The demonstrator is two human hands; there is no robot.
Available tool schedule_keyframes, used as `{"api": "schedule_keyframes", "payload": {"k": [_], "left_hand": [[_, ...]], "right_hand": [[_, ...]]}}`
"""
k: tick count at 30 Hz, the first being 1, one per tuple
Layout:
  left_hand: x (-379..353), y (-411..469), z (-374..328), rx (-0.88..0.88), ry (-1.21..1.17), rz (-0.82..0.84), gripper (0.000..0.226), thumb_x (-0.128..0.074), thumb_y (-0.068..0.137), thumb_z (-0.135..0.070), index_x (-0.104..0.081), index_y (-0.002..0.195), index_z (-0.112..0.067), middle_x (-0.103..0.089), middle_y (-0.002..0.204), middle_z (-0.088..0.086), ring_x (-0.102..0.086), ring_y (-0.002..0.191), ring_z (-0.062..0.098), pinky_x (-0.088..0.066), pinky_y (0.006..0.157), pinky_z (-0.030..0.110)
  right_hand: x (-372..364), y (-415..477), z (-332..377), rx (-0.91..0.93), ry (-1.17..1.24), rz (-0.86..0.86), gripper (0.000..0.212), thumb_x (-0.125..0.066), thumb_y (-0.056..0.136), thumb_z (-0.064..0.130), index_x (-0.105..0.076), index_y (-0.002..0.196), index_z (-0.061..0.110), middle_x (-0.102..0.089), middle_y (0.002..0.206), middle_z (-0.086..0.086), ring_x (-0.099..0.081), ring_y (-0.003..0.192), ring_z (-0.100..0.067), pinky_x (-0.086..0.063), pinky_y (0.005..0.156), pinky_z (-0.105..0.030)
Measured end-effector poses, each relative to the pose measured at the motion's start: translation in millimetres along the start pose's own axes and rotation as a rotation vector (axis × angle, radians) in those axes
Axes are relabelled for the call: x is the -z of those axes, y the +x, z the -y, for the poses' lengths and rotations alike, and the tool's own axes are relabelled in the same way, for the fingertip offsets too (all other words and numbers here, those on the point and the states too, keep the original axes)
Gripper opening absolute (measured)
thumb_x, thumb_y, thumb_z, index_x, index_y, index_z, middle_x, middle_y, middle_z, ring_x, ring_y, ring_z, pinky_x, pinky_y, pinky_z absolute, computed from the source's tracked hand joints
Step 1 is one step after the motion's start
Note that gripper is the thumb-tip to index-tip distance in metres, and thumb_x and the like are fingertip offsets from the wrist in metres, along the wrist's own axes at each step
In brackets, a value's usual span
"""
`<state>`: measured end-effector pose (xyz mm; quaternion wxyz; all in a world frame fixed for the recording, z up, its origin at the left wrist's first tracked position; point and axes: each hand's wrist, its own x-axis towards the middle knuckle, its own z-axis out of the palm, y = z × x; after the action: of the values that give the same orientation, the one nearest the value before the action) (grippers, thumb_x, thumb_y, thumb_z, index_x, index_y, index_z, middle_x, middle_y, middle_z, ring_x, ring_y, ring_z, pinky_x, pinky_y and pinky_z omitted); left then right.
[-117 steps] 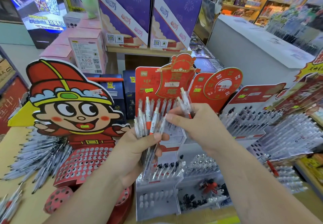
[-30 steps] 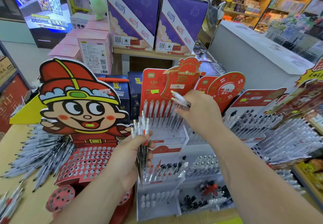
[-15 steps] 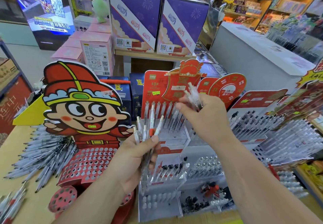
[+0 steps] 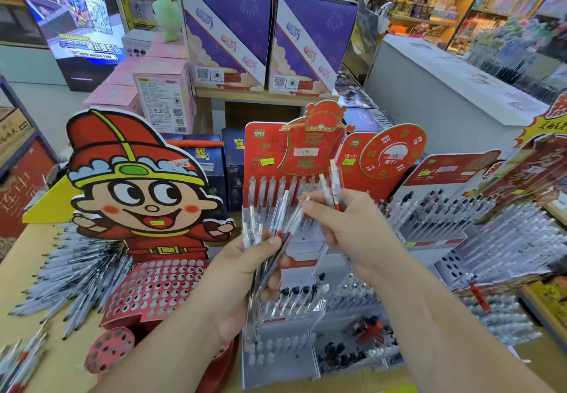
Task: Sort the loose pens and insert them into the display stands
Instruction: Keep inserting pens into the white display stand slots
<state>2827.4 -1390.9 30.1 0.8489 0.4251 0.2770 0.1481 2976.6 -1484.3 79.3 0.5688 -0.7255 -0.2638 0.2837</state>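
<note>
RISK: the bunch of pens (image 4: 271,239) fans out in the left hand (image 4: 242,276) that grips it, so some may slip and fall | RIGHT: right hand (image 4: 356,233) pinches two pens (image 4: 334,184), one finger reaching to the bunch | COUNT: two hands; bunch too blurry to count | WHERE: display stand (image 4: 264,150) just behind both hands

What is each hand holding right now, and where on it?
The left hand grips a bundle of pens around their barrels, thumb across the front. The right hand pinches two pens by their lower ends, tops pointing up.
</note>
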Motion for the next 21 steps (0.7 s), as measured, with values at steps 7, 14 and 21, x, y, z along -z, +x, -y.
{"api": "schedule_keyframes", "payload": {"k": [7,14,21], "left_hand": [[3,4,3,-0.02,0.039,-0.035,0.013,-0.068,0.092,-0.021,-0.062,0.099,-0.011,-0.065,0.073,0.01,-0.048,0.048,0.017,-0.038,0.041,0.024],[15,13,8,0.023,-0.01,-0.216,0.018,-0.064,0.097,-0.022,-0.064,0.109,-0.008,-0.06,0.067,0.006,-0.045,0.048,0.015,-0.034,0.04,0.024],[25,14,12,0.026,-0.029,-0.271,0.025,-0.063,0.098,-0.021,-0.063,0.119,-0.007,-0.059,0.065,0.004,-0.044,0.048,0.014,-0.033,0.042,0.026]], "right_hand": [[-2,2,-3,0.023,-0.007,-0.057,0.016,-0.08,0.084,0.019,-0.073,0.085,0.005,-0.05,0.054,-0.003,-0.034,0.048,-0.019,-0.033,0.047,-0.027],[11,16,19,0.202,-0.045,-0.201,0.011,-0.077,0.086,0.012,-0.074,0.089,0.023,-0.064,0.062,0.009,-0.048,0.045,-0.002,-0.041,0.047,-0.018],[8,35,13,0.484,-0.584,-0.249,0.012,-0.075,0.088,0.022,-0.072,0.1,0.019,-0.068,0.083,0.008,-0.06,0.078,-0.008,-0.049,0.073,-0.026]]}}
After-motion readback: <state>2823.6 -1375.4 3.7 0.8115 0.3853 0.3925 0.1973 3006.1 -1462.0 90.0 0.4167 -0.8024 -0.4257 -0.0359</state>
